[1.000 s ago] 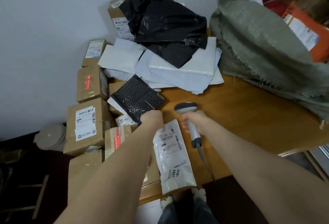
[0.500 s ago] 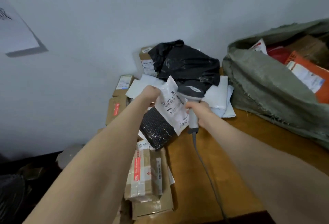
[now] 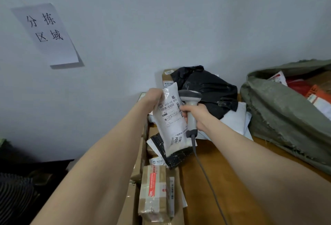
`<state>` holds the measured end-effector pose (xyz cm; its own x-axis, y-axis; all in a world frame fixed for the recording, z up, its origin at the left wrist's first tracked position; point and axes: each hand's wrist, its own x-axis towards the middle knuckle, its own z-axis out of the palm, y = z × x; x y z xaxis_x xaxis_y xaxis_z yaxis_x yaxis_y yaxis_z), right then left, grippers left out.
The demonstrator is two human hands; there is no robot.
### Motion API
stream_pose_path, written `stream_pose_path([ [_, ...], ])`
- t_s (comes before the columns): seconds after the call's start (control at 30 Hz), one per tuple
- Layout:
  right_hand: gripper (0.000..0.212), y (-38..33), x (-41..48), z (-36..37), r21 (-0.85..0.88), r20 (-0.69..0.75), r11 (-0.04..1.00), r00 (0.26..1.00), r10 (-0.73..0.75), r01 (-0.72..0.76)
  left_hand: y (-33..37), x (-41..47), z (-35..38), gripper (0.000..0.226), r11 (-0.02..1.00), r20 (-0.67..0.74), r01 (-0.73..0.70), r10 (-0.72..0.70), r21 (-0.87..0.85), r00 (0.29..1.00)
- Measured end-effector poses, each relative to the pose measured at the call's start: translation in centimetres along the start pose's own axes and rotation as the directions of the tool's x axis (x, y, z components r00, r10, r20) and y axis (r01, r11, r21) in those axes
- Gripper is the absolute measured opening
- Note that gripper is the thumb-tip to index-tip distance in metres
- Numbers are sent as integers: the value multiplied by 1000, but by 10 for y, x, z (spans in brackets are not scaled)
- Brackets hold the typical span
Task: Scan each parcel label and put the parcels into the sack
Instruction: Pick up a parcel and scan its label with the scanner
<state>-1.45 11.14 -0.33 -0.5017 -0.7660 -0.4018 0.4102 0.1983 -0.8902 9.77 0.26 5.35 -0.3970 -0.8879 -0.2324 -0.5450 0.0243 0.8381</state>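
Pale grey wall (image 3: 161, 19) fills the upper view, with a paper sign (image 3: 48, 35) bearing four handwritten characters stuck to it at the left. Below runs a wooden bench (image 3: 206, 180).

At the right end of the bench lies a green woven sack (image 3: 279, 113), its mouth open. Inside it show an orange parcel (image 3: 317, 92), a red one (image 3: 295, 86) and a corner of a white pouch (image 3: 277, 78).

Both hands are raised above the bench, just beside each other. The left hand (image 3: 152, 99) grips the top of a white parcel (image 3: 172, 117), which hangs upright with its barcode label facing the camera. The right hand (image 3: 196, 115) is curled round the handle of a grey scanner (image 3: 189, 95), whose head sits right at the label's upper edge. A cable (image 3: 206, 171) trails down from the handle over the bench.

Behind the hands a crumpled black bag (image 3: 209, 90) lies on flat white mailers (image 3: 236, 117), with a cardboard box (image 3: 167, 76) against the wall. Under the held parcel lies a black bubble mailer (image 3: 177, 156). Nearer the camera a taped box (image 3: 154, 194) rests on more cardboard along the bench's left edge.
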Motion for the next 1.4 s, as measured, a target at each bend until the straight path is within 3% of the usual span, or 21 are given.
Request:
stream_pose_path([
  [0.07, 23, 3, 2, 8, -32, -42, 999, 999, 25, -27, -7, 1, -2, 29, 999, -42, -32, 30, -33, 999],
  [0.13, 16, 3, 6, 11, -37, -104, 998, 994, 39, -43, -22, 6, -8, 10, 976, -59, -51, 39, -213, 997],
  [0.23, 16, 1, 13, 8, -32, -202, 999, 979, 32, -39, -57, 12, -14, 90, 913, 132, 49, 5, -405, 991],
  [0.3, 16, 1, 16, 7, -32, -213, 999, 977, 34, -42, -79, 10, -8, 108, 916, 256, 185, -94, -355, 962],
  [0.33, 15, 1, 16, 7, -34, -213, 998, 977, 35, -43, -85, 1, -5, 95, 921, 305, 213, -110, -327, 946],
  [0.4, 13, 4, 17, 9, -61, -214, 997, 976, 30, -44, -89, -15, 6, 47, 930, 351, 228, -119, -287, 929],
  [0.47, 12, 5, 18, 12, -71, -225, 997, 974, 5, -22, -96, -17, 14, 25, 926, 236, 212, -141, -312, 961],
  [0.57, 10, 3, 14, 13, -49, -191, 999, 981, -21, 11, -99, -12, 9, 26, 942, 30, 194, -194, -274, 981],
  [0.73, 9, -2, -6, 17, -174, 26, 985, 1000, 8, -3, -112, 0, 5, 16, 953, -102, 230, -253, -195, 962],
  [0.87, 24, -3, -11, 22, -281, 115, 960, 993, 21, 12, -116, 4, 7, 18, 946, -120, 238, -268, -219, 956],
  [1.17, 7, -6, -18, 24, -358, 172, 934, 984, 45, 19, -121, 8, 6, 17, 939, -140, 279, -310, -203, 940],
  [1.4, 11, -9, -21, 23, -406, 203, 914, 977, 71, 18, -123, 13, 5, 25, 934, -147, 301, -331, -193, 932],
])
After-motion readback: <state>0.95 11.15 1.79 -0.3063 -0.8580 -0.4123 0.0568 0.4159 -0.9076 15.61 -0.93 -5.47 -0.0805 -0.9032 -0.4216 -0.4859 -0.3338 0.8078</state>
